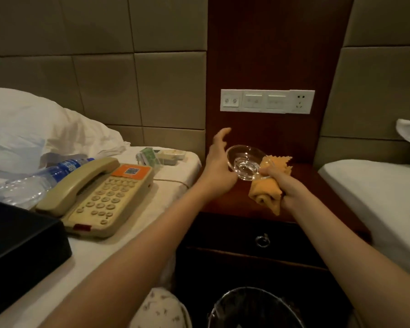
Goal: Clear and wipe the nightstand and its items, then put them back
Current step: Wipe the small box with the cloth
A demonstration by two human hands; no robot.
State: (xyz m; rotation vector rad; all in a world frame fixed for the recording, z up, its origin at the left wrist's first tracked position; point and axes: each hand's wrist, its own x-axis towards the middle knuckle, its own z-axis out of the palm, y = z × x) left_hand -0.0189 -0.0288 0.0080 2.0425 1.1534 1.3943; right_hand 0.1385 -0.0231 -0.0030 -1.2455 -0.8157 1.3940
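1. A beige telephone (97, 197) is seen at left centre of the frame, laid on the white bed (57, 268), with a plastic water bottle (40, 178) lying just behind it and a black box (21, 242) at the lower left edge.
2. A small green packet (149, 157) and a pale remote-like item (171, 155) are placed nearer the headboard, beside the pillow (21, 129).
3. A clear glass dish (245, 163), round and shallow, is held above the dark wooden nightstand (223, 202) at the frame's centre.
4. The dish is cupped from the left by the left hand (219, 166), fingers spread.
5. A yellow cloth (268, 188) is clenched in the right hand (284, 185) and pressed against the dish's right rim.
6. A bin (253, 308) is seen at the bottom centre; its contents cannot be told.
7. A white switch panel (266, 101) is mounted above the nightstand.
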